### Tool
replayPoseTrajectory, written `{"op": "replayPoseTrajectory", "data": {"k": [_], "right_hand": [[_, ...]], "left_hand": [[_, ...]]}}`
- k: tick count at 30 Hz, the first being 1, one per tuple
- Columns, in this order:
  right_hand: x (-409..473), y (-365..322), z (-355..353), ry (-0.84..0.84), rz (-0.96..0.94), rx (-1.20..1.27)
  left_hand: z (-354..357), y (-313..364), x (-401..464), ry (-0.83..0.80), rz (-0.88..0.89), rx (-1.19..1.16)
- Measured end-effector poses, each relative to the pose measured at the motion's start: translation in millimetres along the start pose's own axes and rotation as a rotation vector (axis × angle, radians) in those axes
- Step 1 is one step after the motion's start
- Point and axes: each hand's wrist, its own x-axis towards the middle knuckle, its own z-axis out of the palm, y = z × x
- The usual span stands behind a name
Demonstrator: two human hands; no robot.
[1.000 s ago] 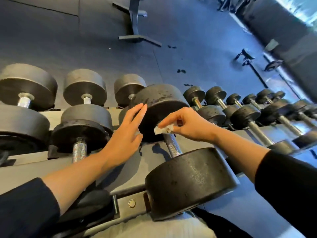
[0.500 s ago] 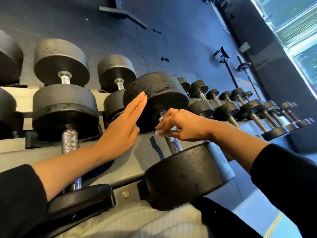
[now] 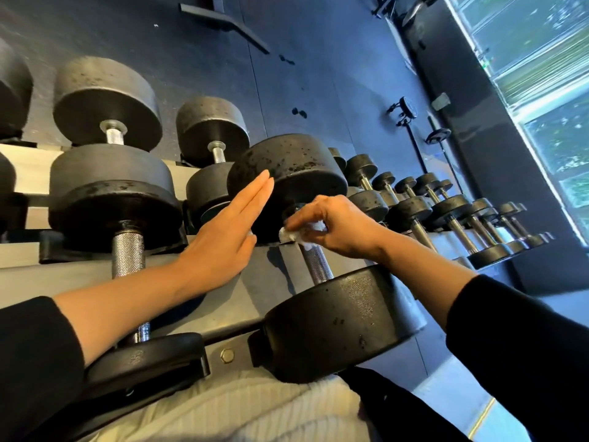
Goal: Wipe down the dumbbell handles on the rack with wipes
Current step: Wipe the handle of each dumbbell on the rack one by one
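White wipe (image 3: pixel 291 235) is pinched in my right hand (image 3: pixel 338 228) on the knurled handle (image 3: pixel 315 264), at 3 o'clock from my flat left hand (image 3: pixel 223 240) touching the dumbbell head (image 3: pixel 296 173).

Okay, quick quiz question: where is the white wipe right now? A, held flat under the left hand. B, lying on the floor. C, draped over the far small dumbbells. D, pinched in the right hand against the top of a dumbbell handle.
D: the right hand pinches the white wipe at the upper end of the knurled handle, while the left hand is flat and holds nothing.
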Motion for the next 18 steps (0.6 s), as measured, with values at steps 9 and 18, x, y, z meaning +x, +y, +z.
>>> {"op": "replayPoseTrajectory", "data": {"k": [9,18], "right_hand": [[-10,0,0,-0.275,0.008,0.075],[25,-39,-3,0.026,-0.109,0.274]], "left_hand": [[-8,2,-6,0.013,-0.025,0.049],[-50,20,-12,0.143,-0.169,0.230]]}}
